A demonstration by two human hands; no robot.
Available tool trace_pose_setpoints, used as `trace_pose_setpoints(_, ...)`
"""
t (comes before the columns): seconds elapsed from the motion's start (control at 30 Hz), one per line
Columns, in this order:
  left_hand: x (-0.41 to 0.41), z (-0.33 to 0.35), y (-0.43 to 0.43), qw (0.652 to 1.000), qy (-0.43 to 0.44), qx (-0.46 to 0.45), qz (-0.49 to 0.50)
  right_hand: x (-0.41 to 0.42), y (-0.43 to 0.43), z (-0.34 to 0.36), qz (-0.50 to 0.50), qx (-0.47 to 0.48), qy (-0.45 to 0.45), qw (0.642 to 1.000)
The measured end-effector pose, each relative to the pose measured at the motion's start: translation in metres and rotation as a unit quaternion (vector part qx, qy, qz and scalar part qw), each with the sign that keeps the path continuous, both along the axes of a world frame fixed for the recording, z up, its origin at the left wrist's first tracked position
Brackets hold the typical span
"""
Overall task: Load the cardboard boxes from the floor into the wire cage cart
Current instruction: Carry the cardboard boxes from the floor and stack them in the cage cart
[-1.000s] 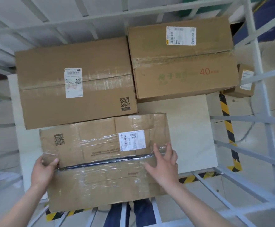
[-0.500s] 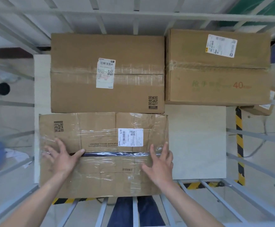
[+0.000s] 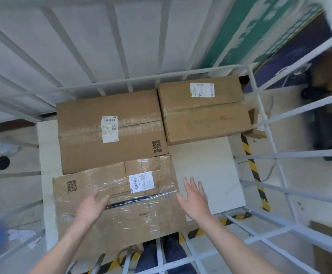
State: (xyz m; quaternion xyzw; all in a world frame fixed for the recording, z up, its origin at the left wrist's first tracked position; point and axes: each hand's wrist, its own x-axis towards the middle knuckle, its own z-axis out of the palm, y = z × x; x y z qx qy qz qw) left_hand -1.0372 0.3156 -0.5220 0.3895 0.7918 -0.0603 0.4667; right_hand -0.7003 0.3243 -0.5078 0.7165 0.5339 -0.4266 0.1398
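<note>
Three cardboard boxes lie on the white floor of the wire cage cart [image 3: 204,194]. A taped, crinkled box [image 3: 121,214] sits nearest me at the front left. Behind it lies a bigger box [image 3: 109,147] with a white label, and at the back right a box printed "40" [image 3: 204,123]. My left hand [image 3: 91,207] hovers with fingers spread over the taped box. My right hand [image 3: 194,198] is open just past that box's right edge, holding nothing. Whether either hand touches the box I cannot tell.
White cage bars [image 3: 275,155] rise on all sides. A small box [image 3: 257,131] lies on the floor outside the right wall, beside yellow-black floor tape [image 3: 254,171]. More cardboard [image 3: 327,252] stands at the lower right. The cart floor's front right shows bare.
The taped box was pushed in against the bigger box and left there. Both hands have lifted off its top and drawn back; my view has pulled up and tilted.
</note>
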Motion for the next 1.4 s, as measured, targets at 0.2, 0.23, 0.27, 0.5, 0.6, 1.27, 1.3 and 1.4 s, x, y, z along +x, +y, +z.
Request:
trace_pose_setpoints(0.2, 0.115, 0.15, 0.025, 0.973, -0.068, 0.142, -0.169, 0.026, -0.007, 0.13, -0.114, 0.067, 0.032, 0.991)
trace_pose_setpoints(0.23, 0.134, 0.169, 0.022, 0.967, -0.081, 0.155, -0.185, 0.032, -0.013, 0.147, -0.134, 0.077, 0.041, 0.987)
trace_pose_setpoints(0.27, 0.153, 0.188, 0.018, 0.962, -0.091, 0.161, -0.198, 0.039, -0.019, 0.164, -0.152, 0.088, 0.048, 0.983)
trace_pose_setpoints(0.5, 0.312, 0.302, -0.038, 0.923, -0.163, 0.188, -0.292, 0.118, -0.097, 0.273, -0.244, 0.163, 0.118, 0.948)
trace_pose_setpoints(0.6, 0.387, 0.341, -0.077, 0.898, -0.212, 0.201, -0.33, 0.175, -0.153, 0.312, -0.32, 0.213, 0.136, 0.913)
trace_pose_setpoints(1.27, 0.854, 0.424, -0.375, 0.658, -0.284, 0.125, -0.687, 0.527, -0.565, 0.377, -0.708, 0.294, -0.068, 0.639)
trace_pose_setpoints(1.3, 0.869, 0.42, -0.383, 0.653, -0.283, 0.116, -0.693, 0.535, -0.576, 0.376, -0.722, 0.293, -0.07, 0.623)
trace_pose_setpoints(1.4, 0.914, 0.405, -0.396, 0.64, -0.289, 0.101, -0.705, 0.564, -0.595, 0.37, -0.745, 0.284, -0.074, 0.599)
